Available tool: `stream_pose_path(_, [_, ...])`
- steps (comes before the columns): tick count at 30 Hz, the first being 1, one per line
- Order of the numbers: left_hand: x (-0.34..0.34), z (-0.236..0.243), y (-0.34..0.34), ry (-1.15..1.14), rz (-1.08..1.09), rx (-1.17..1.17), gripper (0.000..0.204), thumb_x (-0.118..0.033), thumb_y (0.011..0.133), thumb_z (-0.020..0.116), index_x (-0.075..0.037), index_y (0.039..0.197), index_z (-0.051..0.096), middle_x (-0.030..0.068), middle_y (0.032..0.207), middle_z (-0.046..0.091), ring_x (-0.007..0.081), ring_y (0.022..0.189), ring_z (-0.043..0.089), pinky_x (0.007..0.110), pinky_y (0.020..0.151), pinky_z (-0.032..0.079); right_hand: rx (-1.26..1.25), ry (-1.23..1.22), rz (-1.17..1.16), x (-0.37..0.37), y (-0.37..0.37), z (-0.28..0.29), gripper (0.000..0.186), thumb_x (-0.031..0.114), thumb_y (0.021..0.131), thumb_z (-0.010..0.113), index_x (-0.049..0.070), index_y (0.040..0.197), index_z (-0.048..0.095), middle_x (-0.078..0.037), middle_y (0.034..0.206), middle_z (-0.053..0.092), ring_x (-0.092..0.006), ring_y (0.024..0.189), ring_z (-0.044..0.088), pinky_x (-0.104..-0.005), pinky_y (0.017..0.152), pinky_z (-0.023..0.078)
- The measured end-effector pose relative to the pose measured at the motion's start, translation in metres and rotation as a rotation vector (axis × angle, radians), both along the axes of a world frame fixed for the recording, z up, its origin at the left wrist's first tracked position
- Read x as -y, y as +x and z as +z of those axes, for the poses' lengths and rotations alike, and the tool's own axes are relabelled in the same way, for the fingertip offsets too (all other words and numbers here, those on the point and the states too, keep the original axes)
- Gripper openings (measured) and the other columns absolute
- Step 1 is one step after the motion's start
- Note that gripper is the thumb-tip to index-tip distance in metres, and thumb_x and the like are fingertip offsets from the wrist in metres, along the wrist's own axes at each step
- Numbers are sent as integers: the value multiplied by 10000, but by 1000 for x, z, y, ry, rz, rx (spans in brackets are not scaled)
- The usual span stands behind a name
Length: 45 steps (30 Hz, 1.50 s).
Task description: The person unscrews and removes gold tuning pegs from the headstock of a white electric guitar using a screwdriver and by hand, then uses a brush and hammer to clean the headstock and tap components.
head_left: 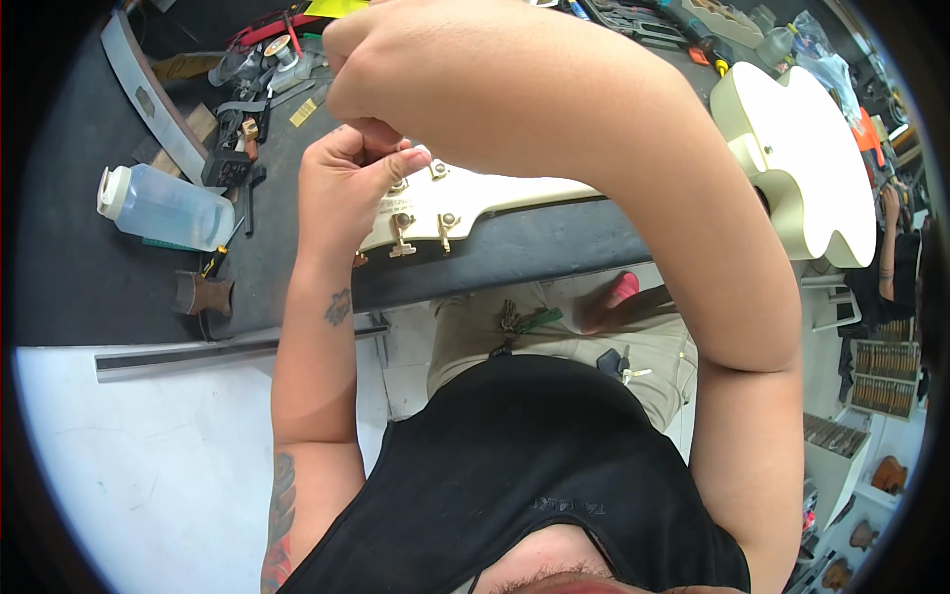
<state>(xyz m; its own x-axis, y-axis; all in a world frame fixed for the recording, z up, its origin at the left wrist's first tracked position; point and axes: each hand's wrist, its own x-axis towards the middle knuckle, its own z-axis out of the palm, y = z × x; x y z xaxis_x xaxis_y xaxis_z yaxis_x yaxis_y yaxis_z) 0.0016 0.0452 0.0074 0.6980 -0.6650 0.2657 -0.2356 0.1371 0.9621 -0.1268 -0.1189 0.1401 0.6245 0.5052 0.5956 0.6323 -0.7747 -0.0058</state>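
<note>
A cream electric guitar lies face down along the dark bench, body to the right, headstock with gold tuners at centre. My left hand is at the headstock's far side, thumb and fingers pinched around something I cannot make out. My right hand is curled just above and behind the left one, wrist bent over; whatever its fingers hold is hidden behind the hand. My right forearm arches over the guitar's neck.
A squeeze bottle, a curved metal bar, a wire spool and small tools crowd the left bench. More tools line the back right. Another person's arm shows at far right, near racks.
</note>
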Motion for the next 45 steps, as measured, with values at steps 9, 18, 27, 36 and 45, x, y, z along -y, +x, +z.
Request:
stream_pose_path(9, [-5,-1,4,98,18,51,140,-16,952,810,52,1064,759,65,974,790,88,871,721,241,781,556,-520,-123,-333,0,5,19,163,-1,889,693,-14,1049,718,-189,1039,695,-342,1130,665,-420,947,552])
stream_pose_path(18, [-12,-4,7,7,-73,-8,158,-25,1004,748,49,1144,756,60,999,792,82,865,691,249,787,544,-306,135,-54,8,-11,13,232,36,865,742,-48,1073,684,-198,1105,663,-374,1161,665,-444,963,553])
stream_pose_path(27, [-7,-3,8,55,-33,12,122,-3,949,808,51,1042,750,46,949,785,80,848,700,244,769,553,-523,-93,-341,4,19,9,264,55,844,760,-59,1066,676,-198,1095,662,-374,1158,655,-442,946,548])
stream_pose_path(36, [-14,1,4,11,21,57,97,9,955,800,47,1032,754,50,932,782,68,876,692,241,765,546,-164,262,-81,6,11,-15,304,11,872,689,-19,1162,606,-204,1090,634,-381,1101,635,-437,962,526])
stream_pose_path(45, [-31,1,18,-50,184,89,131,-113,999,800,-14,1068,750,-6,925,729,51,827,614,222,749,485,-180,606,-76,22,42,-61,252,89,895,718,-15,1098,612,-197,960,668,-346,935,688,-417,827,550])
